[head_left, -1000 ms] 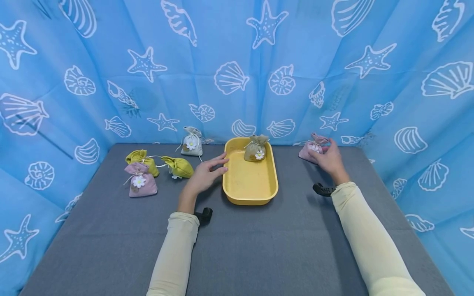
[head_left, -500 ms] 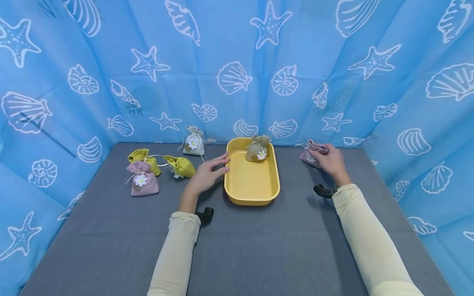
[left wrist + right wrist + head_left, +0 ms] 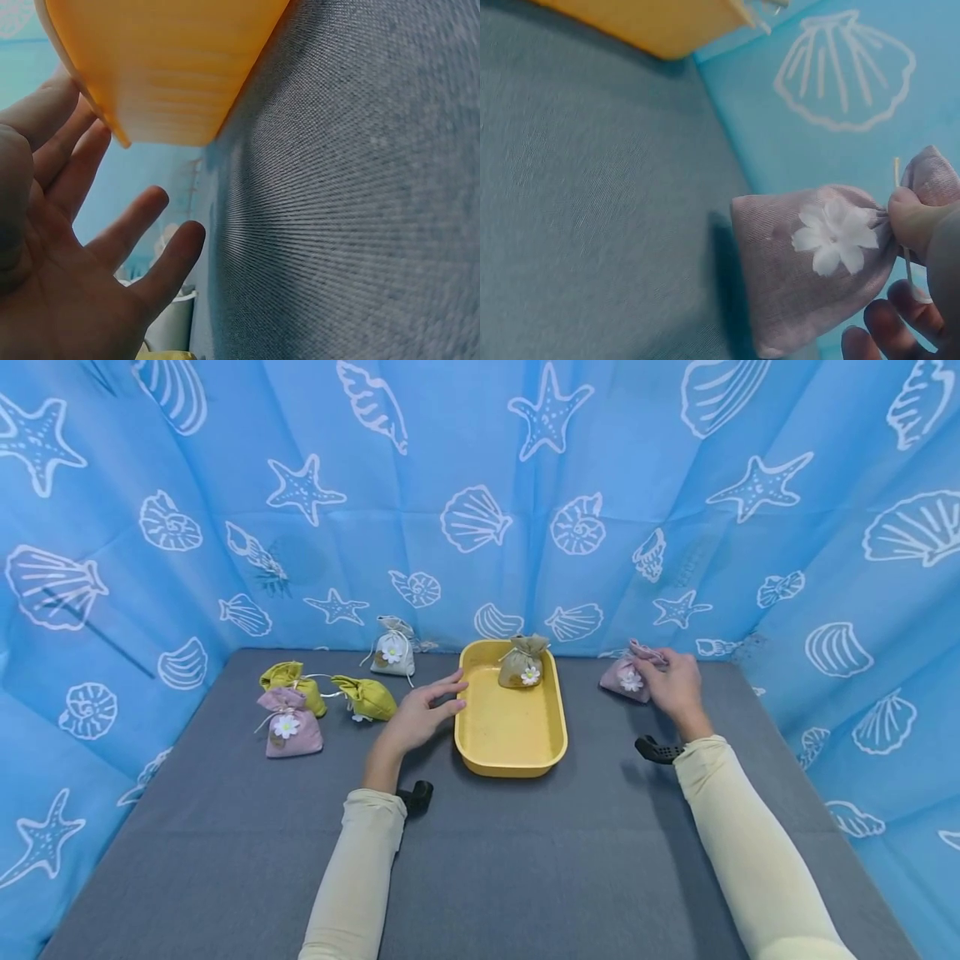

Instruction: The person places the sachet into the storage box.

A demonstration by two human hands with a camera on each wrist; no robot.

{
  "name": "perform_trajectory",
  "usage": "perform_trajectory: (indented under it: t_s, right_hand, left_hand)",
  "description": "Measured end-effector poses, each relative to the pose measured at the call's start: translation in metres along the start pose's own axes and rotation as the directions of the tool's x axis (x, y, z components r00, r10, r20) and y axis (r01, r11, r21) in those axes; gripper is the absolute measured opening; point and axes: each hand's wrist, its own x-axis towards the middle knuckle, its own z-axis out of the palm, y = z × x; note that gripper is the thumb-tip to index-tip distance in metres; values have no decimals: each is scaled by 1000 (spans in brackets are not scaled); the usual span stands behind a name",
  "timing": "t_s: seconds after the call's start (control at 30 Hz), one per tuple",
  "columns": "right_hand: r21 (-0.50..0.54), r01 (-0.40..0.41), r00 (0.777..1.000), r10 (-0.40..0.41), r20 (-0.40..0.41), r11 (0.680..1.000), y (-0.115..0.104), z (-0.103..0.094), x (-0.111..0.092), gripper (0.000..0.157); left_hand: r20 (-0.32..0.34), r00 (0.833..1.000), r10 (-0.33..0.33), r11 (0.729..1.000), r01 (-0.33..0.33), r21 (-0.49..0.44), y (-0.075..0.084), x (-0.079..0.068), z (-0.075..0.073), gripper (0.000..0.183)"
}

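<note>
My right hand [image 3: 676,689] pinches the gathered neck of a pink drawstring pouch [image 3: 624,680] at the table's back right. In the right wrist view a white flower decorates the pouch [image 3: 802,277], whose body hangs tilted from thumb and fingers, casting a shadow on the cloth. My left hand [image 3: 412,717] rests its fingertips on the left rim of a yellow tray [image 3: 510,771]; the lower fingers stretch out free in the left wrist view. Inside the tray, toward its back, sits a khaki pouch [image 3: 519,668] with a white flower.
Left of the tray are two yellow-green pouches [image 3: 367,698], another pink pouch [image 3: 298,739] and, farther back, a pale grey pouch [image 3: 392,656]. Grey cloth [image 3: 517,877] covers the table. A blue curtain [image 3: 420,460] with shells and starfish closes off the back and sides.
The pink pouch has turned in my right hand, its flower side showing again, and its body has shifted slightly left. My left hand and the tray have stayed put.
</note>
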Motion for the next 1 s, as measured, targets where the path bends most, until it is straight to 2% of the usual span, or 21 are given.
perform_trajectory:
  t_s: [0.17,0.3,0.37,0.73,1.0]
  right_hand:
    - [29,-37,998,35,48,999,-14,-6,-2,53]
    - [90,-93,993,86,79,992,-34,-11,-5,56]
    - [107,-97,992,88,90,990,-44,-13,-7,56]
    - [173,18,997,-30,72,985,-81,-13,-11,49]
    - [191,114,991,-125,46,975,-108,-8,-15,43]
  left_hand:
    - [3,1000,8,1000,-8,6,0,0,0,50]
    - [12,1000,23,1000,-23,12,-1,0,0,50]
    - [16,1000,27,1000,-27,8,-2,-1,0,50]
    - [21,1000,15,1000,-15,-10,0,-1,0,47]
    - [22,999,27,1000,-26,-14,-1,-1,-1,48]
